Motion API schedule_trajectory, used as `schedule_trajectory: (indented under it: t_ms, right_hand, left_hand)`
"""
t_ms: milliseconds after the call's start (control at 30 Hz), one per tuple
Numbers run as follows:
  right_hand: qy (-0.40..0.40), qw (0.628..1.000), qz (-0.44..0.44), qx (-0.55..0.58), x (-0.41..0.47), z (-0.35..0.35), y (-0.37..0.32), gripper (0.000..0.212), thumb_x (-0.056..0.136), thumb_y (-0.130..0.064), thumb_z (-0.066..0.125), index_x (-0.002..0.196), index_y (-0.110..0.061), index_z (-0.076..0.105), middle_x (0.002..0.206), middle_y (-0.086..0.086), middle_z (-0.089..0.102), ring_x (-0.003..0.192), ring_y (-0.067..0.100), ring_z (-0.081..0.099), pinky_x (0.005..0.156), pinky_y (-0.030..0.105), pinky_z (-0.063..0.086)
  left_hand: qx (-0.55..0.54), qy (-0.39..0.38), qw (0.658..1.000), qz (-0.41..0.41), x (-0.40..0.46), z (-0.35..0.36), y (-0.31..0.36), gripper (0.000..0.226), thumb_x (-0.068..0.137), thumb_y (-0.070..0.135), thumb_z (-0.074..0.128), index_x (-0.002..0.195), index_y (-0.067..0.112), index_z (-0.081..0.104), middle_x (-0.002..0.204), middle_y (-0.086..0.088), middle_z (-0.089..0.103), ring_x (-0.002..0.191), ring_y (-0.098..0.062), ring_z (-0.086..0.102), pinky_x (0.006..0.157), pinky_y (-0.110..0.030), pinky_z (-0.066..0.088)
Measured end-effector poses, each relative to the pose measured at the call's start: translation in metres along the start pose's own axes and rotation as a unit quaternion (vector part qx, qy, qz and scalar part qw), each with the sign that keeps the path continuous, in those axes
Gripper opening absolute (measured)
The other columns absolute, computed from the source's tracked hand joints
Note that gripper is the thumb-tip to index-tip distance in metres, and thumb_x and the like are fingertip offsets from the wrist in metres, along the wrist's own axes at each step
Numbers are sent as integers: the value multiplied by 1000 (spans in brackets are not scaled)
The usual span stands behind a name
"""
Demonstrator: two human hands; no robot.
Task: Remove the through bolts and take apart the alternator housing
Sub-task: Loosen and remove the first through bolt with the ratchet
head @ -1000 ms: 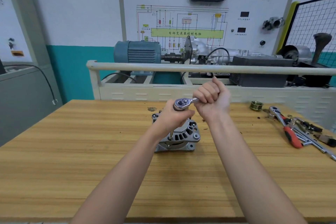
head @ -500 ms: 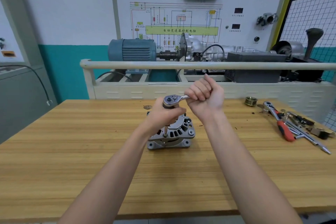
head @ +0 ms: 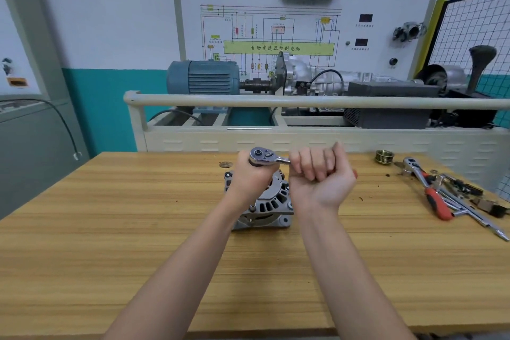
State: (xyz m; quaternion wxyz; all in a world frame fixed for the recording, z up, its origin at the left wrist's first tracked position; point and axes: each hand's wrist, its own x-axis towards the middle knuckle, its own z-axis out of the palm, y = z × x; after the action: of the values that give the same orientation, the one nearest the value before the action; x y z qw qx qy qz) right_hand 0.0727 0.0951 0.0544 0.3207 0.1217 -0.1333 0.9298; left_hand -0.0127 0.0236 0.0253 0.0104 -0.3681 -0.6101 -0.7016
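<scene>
Wooden bench [head: 110, 229]: left hand [head: 252, 178] steadies ratchet [head: 266, 158] over alternator [head: 269, 205], right hand [head: 321, 174] gripping its handle

Both hands, left [head: 252, 176] and right [head: 321, 171], grip a ratchet [head: 265, 157] above the alternator [head: 269, 205].

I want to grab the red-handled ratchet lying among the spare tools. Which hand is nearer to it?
Right. The right hand grips the working ratchet's handle, left of the red-handled ratchet; the left hand is farther left, under the ratchet head over the alternator.
</scene>
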Motion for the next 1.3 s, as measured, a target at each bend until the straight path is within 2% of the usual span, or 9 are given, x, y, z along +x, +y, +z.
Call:
schedule_trajectory:
  t_ms: [133,333,500,600,767,900,1000,1133,1300]
  right_hand:
    - [-17,999,-24,-14,-6,0,0,59,100,-19,31,41,-20,36,36,-6,23,35,10,21,40,22,27]
    - [-15,967,252,-42,52,11,-16,56,97,-18,33,41,-18,34,33,-7,23,31,8,15,38,20,18]
    - [-23,934,352,-56,78,16,-5,53,95,-16,36,43,-17,32,32,-6,24,36,5,10,37,19,17]
    - [-2,957,291,-17,65,13,-5,56,98,-18,35,41,-18,33,32,-8,23,27,7,18,35,19,17]
    - [4,1000,22,-16,5,4,-2,56,99,-19,33,43,-19,35,37,-6,22,33,10,19,38,20,23]
    - [-21,999,-22,-12,-9,-1,0,57,100,-19,31,44,-19,35,37,-5,23,36,11,21,42,22,28]
    - [-21,995,91,-23,16,1,-12,55,97,-19,34,42,-19,35,35,-6,23,36,8,15,38,20,24]
    - [-42,953,295,-52,58,11,-15,49,91,-17,39,42,-17,33,33,-6,25,40,6,9,39,20,20]
    - [-33,934,354,-24,80,10,-8,53,95,-17,37,43,-16,33,32,-5,26,38,4,10,37,20,20]
  left_hand:
    - [25,24,999,0,-2,3,-1,48,81,-12,55,50,18,35,39,11,32,39,-4,25,39,-18,22]
    - [50,-170,983,-37,-2,-19,12,34,78,8,66,52,16,46,44,2,40,40,-13,34,44,-23,28]
    - [19,-178,983,-35,-1,-21,13,36,78,11,65,47,15,46,41,-3,40,39,-17,33,46,-30,26]
    - [-12,-135,990,-39,-2,-15,8,38,74,6,59,45,20,40,39,5,31,35,-10,25,41,-19,22]
    - [-16,2,1000,-7,-4,-2,2,29,71,7,55,53,16,34,42,9,29,40,-9,22,40,-21,19]
    - [0,25,1000,1,-7,2,2,45,76,-3,60,48,21,34,39,12,31,39,-4,24,42,-21,21]
    - [37,-77,996,-27,-6,-11,7,36,76,8,62,49,17,40,45,6,35,41,-10,28,43,-22,24]
    - [94,-214,972,-32,-1,-24,19,30,78,17,68,53,10,53,46,-5,49,44,-20,42,46,-26,36]
    - [11,-175,983,-54,2,-14,15,40,77,11,65,49,14,37,42,2,31,36,-12,27,40,-18,26]
